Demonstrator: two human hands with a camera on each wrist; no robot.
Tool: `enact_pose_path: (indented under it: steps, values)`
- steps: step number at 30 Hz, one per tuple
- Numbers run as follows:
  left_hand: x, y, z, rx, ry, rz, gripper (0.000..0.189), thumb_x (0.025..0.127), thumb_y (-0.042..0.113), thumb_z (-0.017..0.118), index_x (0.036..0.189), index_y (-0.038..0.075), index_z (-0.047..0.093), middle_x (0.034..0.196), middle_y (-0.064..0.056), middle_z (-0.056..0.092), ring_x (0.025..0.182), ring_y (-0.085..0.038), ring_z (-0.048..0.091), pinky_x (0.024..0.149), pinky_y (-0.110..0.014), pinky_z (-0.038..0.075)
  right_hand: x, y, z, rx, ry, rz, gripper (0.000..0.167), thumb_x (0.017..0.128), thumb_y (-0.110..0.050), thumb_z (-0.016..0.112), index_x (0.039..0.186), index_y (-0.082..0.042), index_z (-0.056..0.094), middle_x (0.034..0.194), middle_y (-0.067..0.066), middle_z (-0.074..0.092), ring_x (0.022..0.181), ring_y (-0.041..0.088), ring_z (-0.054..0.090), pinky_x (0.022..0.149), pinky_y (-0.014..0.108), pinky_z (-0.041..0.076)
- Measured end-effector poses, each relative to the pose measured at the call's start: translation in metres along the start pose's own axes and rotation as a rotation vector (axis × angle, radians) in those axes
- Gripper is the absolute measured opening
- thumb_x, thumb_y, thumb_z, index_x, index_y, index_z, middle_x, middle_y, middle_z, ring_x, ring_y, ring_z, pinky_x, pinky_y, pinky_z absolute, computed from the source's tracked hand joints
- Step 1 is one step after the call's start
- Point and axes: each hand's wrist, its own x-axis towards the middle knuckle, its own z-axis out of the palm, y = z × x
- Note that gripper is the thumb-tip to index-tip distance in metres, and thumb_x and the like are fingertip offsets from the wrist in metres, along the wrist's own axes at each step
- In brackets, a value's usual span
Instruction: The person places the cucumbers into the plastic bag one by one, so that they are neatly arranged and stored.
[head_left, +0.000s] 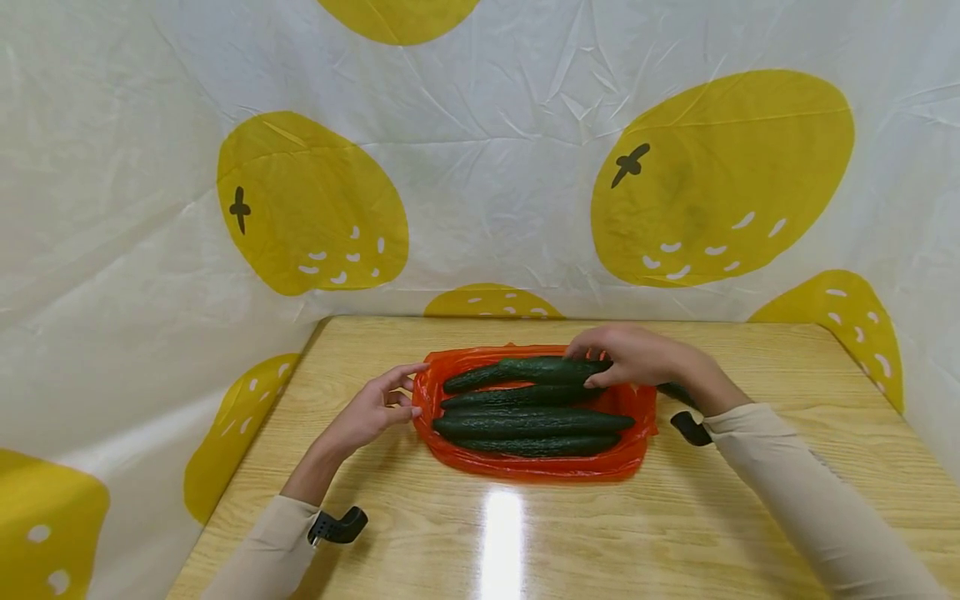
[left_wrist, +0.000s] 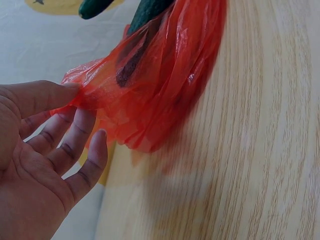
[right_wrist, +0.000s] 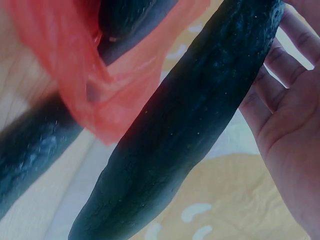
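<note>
My right hand (head_left: 630, 354) grips a dark green cucumber (head_left: 555, 369) over the far side of a red plastic bag (head_left: 525, 471). In the right wrist view this cucumber (right_wrist: 175, 120) runs diagonally, raised above the bag, with the fingers behind its upper end. Several more cucumbers (head_left: 532, 423) lie side by side in the open bag. At the bag's left end my left hand (head_left: 378, 408) pinches the thin plastic; the left wrist view shows the thumb on the gathered edge and the other fingers loosely bent. The right fingertips are partly hidden behind the cucumber.
Another cucumber (right_wrist: 35, 150) lies on the wooden table (head_left: 420, 533), outside the bag at its right end, partly under my right wrist in the head view. A white curtain (head_left: 502, 208) with yellow fruit prints borders the table at the back and sides.
</note>
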Motion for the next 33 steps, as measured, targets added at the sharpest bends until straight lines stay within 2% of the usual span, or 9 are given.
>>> enact_pose_path:
  steps: [9,14,25,33]
  values:
    - [0.0,0.0,0.0,0.002,0.006,-0.001,0.065,0.093,-0.004,0.068,0.152,0.004,0.043,0.117,-0.021,0.047,0.092,-0.029,0.063,0.079,-0.037,0.06,0.014,-0.008,0.01,0.011,-0.025,-0.064,0.043,0.088,-0.023,0.081,0.129,-0.016,0.067,0.123,-0.003,0.068,0.103,0.015,0.066,0.089,0.041,0.056]
    - [-0.001,0.001,0.001,-0.001,0.004,-0.003,0.065,0.094,-0.004,0.068,0.153,0.004,0.043,0.118,-0.021,0.047,0.092,-0.029,0.063,0.08,-0.04,0.06,0.021,-0.011,0.016,0.004,-0.04,-0.081,0.043,0.088,-0.025,0.081,0.129,-0.017,0.067,0.121,-0.006,0.069,0.104,0.013,0.066,0.09,0.039,0.056]
    - [-0.003,0.002,0.001,-0.008,0.005,-0.002,0.065,0.094,-0.003,0.067,0.153,0.004,0.042,0.117,-0.016,0.046,0.09,-0.024,0.063,0.082,-0.048,0.059,0.036,-0.02,0.022,0.01,-0.069,-0.087,0.042,0.089,-0.026,0.08,0.128,-0.019,0.067,0.114,-0.009,0.067,0.099,0.011,0.063,0.086,0.037,0.054]
    - [-0.003,0.002,0.001,-0.005,0.004,0.0,0.064,0.094,-0.003,0.067,0.153,0.004,0.042,0.117,-0.019,0.045,0.089,-0.024,0.061,0.08,-0.043,0.06,0.046,-0.024,0.028,0.032,-0.104,-0.086,0.041,0.092,-0.026,0.077,0.131,-0.018,0.065,0.116,-0.008,0.067,0.102,0.012,0.063,0.089,0.037,0.054]
